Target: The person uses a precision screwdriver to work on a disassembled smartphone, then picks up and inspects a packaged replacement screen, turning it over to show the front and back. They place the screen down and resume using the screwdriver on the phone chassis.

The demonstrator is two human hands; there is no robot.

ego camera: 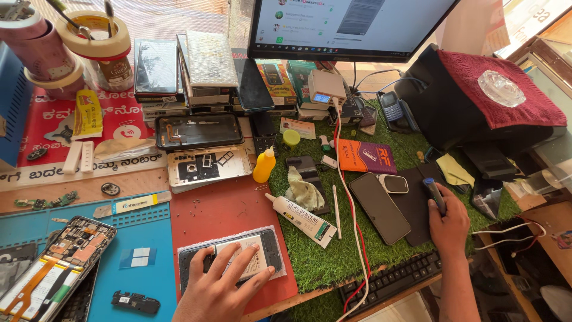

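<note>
My left hand (221, 285) lies spread, fingers apart, on an opened phone (269, 250) that rests on a red mat (226, 209) at the bottom centre. My right hand (448, 225) is closed around a dark, blue-tipped mouse (434, 192) on a black pad (411, 206) at the right. A dark phone (379, 207) lies face up just left of that hand. Between the two hands lies a white glue tube (302, 219) on green turf (322, 256).
A disassembled phone (59, 262) sits on a blue mat (149, 238) at the left. Stacked phones and boxes (196, 71) fill the back, below a monitor (351, 27). A yellow bottle (264, 165), red and white cables (351, 214), a keyboard (393, 277) and tape rolls (95, 33) crowd the desk.
</note>
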